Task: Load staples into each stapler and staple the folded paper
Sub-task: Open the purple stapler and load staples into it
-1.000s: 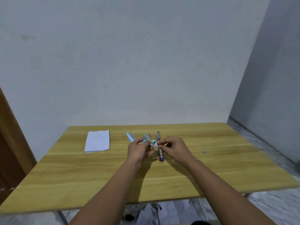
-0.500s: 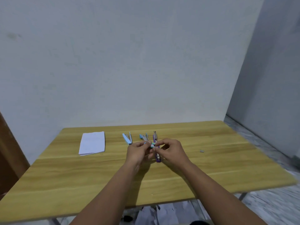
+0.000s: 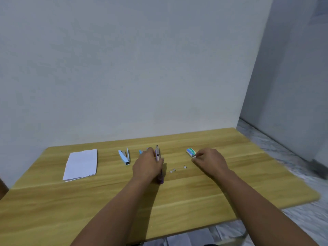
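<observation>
The person's left hand (image 3: 148,164) is lying over the purple stapler (image 3: 158,162), fingers curling down onto its body and pinning it to the worktop (image 3: 177,201). Whether they are wrapping right round it is hard to say from here. To the right of that stapler, well apart, the right hand (image 3: 209,159) is pinching at the near end of the small staple box (image 3: 191,152), fingertips drawn together on it; whether a strip is already between them, I cannot tell.

The purple stapler is lying along the worktop with its long axis running away from the person toward the wall, its metal far end poking out beyond the left hand. Its top seems to be swung open, though the hand is hiding most of it.

A few loose staple pieces (image 3: 175,169) are lying just right of the purple stapler, between the two hands. Left of it a blue stapler (image 3: 141,151) is peeking out behind the hand, then a pale blue stapler (image 3: 124,156) is lying open, and the folded paper (image 3: 81,164) is furthest left.

To my eye, the job now is drawing out a whole strip. Best to be keeping the stapler held flat and steady, and bringing the strip in line with its channel, legs down, so it is not crumbling into bits like those on the wood.
</observation>
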Tool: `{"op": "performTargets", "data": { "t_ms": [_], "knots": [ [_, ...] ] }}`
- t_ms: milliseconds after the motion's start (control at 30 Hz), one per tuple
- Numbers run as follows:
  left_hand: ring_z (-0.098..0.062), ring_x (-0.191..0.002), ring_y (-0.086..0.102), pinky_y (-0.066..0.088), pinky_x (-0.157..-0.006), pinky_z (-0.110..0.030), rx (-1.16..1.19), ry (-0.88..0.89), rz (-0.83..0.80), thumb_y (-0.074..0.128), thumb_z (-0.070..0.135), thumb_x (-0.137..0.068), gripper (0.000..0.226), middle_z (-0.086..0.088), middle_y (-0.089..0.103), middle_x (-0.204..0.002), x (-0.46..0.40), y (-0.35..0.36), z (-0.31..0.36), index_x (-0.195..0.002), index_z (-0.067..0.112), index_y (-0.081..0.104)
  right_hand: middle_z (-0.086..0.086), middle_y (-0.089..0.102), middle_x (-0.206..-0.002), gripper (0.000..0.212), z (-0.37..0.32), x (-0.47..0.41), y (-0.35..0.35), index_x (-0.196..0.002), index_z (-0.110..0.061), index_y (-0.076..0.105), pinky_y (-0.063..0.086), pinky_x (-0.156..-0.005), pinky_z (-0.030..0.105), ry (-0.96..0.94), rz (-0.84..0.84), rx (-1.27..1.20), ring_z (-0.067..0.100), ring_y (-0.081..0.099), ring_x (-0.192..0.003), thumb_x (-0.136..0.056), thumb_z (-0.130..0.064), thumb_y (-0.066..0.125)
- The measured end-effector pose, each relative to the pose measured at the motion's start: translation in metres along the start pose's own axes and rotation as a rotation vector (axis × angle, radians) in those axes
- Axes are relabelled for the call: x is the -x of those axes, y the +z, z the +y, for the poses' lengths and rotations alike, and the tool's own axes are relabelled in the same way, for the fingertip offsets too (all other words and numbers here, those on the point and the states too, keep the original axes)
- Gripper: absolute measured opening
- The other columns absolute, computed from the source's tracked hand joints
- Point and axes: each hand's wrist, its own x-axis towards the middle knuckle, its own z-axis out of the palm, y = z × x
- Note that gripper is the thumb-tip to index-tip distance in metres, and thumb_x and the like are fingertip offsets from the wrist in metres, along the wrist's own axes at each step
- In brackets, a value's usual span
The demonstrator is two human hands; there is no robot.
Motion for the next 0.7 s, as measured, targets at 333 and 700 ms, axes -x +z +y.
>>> {"op": "performTargets", "data": {
  "t_ms": [333,700],
  "knots": [
    [-0.027,-0.08,0.058,0.045,-0.062,-0.035,-0.175,0.067,-0.03,0.06,0.023,-0.095,0.018,-0.007,0.066,-0.096,-0.022,0.011,0.01,-0.109,0.012,0.054,-0.001,0.073,-0.064,0.019,0.036,-0.004,-0.047,-0.064,-0.013,0.073,0.057,-0.061,0.031,0.171,-0.209,0.035,0.019,0.07,-0.064,-0.076,-0.028,0.073],
    [-0.022,-0.067,0.065,0.051,-0.063,-0.033,0.206,-0.048,-0.098,0.067,0.028,-0.087,0.017,-0.004,0.07,-0.075,0.001,-0.03,-0.014,-0.084,0.012,0.064,-0.001,0.077,-0.069,0.016,0.032,0.008,-0.039,-0.068,-0.016,0.077,0.062,-0.069,0.035,0.159,-0.147,-0.117,0.017,0.075,-0.07,-0.083,-0.013,0.083]
  ]
}}
